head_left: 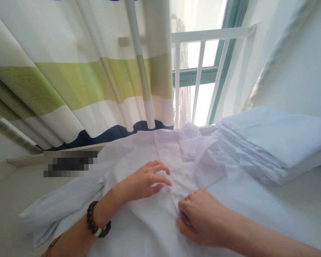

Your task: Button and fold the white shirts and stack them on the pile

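Observation:
A white front-opening garment (149, 221), whether shirt or coat I cannot tell, is spread out before me, with its front edge running down the middle. Over its left half my left hand (146, 180) is open, fingers apart and slightly bent, the tips close to that edge. My right hand (200, 217) is closed at the edge a little nearer to me, thumb and fingers curled on the cloth; the exact pinch is partly hidden. Crumpled white cloth (210, 160) lies above my right hand. A sleeve-like length of white cloth (61, 200) stretches out to the left.
A stack of folded white cloth (273, 139) lies at the right. Behind the garment hang white and green curtains (96, 82), beside a white railing (211, 35) before a window. A blurred-out dark patch (69, 163) is at the left on the pale surface (5, 200).

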A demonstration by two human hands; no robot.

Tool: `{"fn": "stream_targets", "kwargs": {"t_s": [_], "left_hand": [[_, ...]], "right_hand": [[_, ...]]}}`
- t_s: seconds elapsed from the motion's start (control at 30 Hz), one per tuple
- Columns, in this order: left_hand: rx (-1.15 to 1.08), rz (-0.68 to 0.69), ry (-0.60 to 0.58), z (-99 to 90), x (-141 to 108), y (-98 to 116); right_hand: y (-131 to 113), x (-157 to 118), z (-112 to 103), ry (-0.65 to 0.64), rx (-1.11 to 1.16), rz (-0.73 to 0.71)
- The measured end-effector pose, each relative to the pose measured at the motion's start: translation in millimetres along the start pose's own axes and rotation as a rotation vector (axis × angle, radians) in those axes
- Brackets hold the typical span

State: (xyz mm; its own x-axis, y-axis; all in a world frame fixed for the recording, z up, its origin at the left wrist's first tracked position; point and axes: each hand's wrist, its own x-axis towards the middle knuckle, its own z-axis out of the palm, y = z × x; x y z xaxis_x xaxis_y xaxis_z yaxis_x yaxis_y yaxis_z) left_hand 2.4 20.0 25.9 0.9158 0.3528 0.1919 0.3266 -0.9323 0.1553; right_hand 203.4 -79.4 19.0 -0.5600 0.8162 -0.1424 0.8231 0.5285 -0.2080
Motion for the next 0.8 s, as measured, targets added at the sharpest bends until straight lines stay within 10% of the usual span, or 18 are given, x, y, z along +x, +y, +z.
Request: {"fn": "stream_targets", "kwargs": {"t_s": [0.27, 0.47, 0.6, 0.8], "left_hand": [[0.141, 0.036, 0.039, 19.6, -5, 4], [0.124, -0.110, 0.150, -5.1, -5, -11], [0.269, -0.559, 0.442, -35.5, 0, -57], [0.254, -0.669, 0.319, -40.6, 9, -110]], "right_hand": [[-1, -1, 13, 0.079, 0.057, -0.032], [0, 1, -6, 0.115, 0.118, -0.071], [35, 26, -54, 0.365, 0.087, 0.065], [118, 78, -87, 0.428, -0.041, 0.370]]}}
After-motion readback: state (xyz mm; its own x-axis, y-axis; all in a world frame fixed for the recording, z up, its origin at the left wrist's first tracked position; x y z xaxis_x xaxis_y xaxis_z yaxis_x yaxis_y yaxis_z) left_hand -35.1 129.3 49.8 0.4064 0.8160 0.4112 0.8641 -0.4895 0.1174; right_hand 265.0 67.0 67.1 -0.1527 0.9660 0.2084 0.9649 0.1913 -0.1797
